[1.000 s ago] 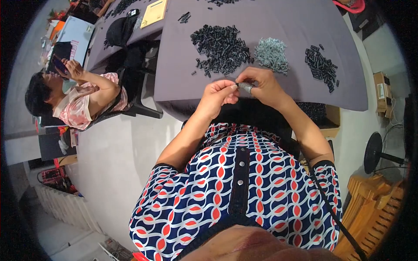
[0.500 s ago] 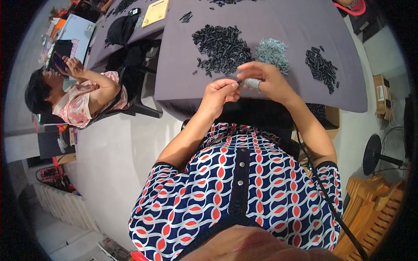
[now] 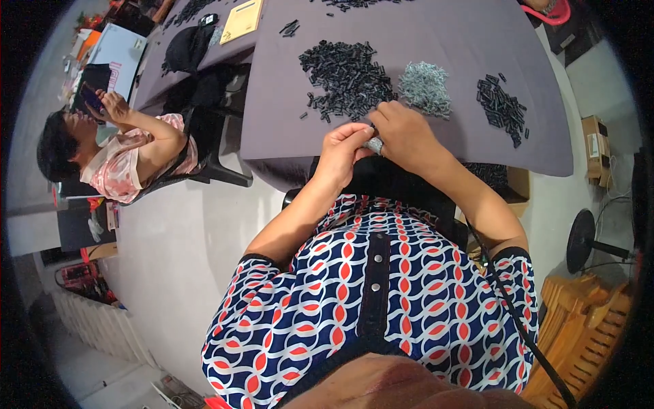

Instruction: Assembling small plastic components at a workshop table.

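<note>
At the table's near edge my two hands meet. My left hand (image 3: pixel 343 151) is closed, thumb and forefinger pinching a small black tube-like piece, of which only a dark sliver shows. Fingers bent and pressed together, my right hand (image 3: pixel 411 138) closes over the same spot; what it grips is hidden. A grey-white wrap (image 3: pixel 373 144) covers one of its digits. Just beyond the hands lies a large heap of small black pieces (image 3: pixel 344 78). Right of it is a heap of small silvery metal parts (image 3: pixel 425 88), and farther right a smaller heap of black pieces (image 3: pixel 501 109).
A grey-purple cloth covers the table (image 3: pixel 470 41). To the left, a seated person (image 3: pixel 139 146) holds a phone beside a black chair (image 3: pixel 218 150). A yellow booklet (image 3: pixel 242 20) lies at the far left. A cardboard box (image 3: pixel 519 183) stands under the right edge; a cable (image 3: pixel 518 313) runs by my right arm.
My right hand has moved left and closed against my left fingertips; its fingers were spread apart before. My left hand has stayed nearly in place, still pinching the black piece.
</note>
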Motion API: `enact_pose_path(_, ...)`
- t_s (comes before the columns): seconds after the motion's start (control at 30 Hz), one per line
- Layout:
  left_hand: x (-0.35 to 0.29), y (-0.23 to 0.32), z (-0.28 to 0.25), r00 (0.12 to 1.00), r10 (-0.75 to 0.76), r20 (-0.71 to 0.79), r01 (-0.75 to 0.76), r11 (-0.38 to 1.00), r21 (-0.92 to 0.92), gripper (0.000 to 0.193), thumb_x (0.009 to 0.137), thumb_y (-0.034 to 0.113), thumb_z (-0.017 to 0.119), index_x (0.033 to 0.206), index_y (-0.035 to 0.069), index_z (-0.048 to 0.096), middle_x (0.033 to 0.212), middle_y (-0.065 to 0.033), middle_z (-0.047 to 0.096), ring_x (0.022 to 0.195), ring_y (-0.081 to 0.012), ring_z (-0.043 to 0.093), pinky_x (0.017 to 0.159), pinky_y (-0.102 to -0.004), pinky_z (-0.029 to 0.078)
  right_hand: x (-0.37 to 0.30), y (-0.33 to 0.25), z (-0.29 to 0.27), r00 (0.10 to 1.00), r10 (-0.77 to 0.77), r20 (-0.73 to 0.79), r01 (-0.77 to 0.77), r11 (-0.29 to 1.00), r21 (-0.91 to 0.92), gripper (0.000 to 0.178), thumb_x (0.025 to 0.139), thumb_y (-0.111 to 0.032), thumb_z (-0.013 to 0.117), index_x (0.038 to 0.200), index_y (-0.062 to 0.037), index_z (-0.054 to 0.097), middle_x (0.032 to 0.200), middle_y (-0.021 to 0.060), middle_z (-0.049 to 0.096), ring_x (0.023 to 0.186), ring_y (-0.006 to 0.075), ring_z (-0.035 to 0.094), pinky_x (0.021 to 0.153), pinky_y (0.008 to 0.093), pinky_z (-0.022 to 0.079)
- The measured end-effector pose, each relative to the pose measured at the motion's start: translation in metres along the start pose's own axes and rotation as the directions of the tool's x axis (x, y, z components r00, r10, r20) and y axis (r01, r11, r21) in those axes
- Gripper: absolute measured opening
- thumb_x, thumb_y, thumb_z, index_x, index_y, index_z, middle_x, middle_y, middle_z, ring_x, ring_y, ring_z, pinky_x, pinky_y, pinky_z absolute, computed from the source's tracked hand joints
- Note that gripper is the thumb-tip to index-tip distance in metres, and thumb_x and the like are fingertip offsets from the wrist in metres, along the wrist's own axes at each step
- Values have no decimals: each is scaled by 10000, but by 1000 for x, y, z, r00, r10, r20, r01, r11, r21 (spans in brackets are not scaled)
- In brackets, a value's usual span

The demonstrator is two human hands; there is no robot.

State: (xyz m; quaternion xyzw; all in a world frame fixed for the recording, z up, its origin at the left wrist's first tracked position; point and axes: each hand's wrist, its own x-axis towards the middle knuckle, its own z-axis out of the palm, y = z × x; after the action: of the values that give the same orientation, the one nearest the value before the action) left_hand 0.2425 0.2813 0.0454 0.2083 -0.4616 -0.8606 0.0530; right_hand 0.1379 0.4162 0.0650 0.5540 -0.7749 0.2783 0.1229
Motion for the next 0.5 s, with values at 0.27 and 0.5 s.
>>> enact_pose_path(0.27, -3, 7, -3, 979, -181, 89, 189, 979, -83, 169, 945, 151, 591, 981, 11, 680, 934, -71, 695, 821, -148, 666, 726, -287, 553, -4, 2, -1, 1000, -18, 17, 16, 989, 145, 247, 705, -118, 705, 899, -66, 562, 829, 91, 523, 796, 293, 573, 658, 404, 484)
enact_pose_path(0.5, -4, 3, -3, 978, -153, 141, 166, 983, -79, 186, 943, 150, 585, 994, -1, 680, 944, -88, 697, 836, -165, 670, 749, -312, 558, -4, 0, -5, 999, -26, 36, 18, 980, 200, 254, 695, -86, 704, 905, -65, 563, 825, 94, 525, 774, 296, 576, 637, 399, 481)
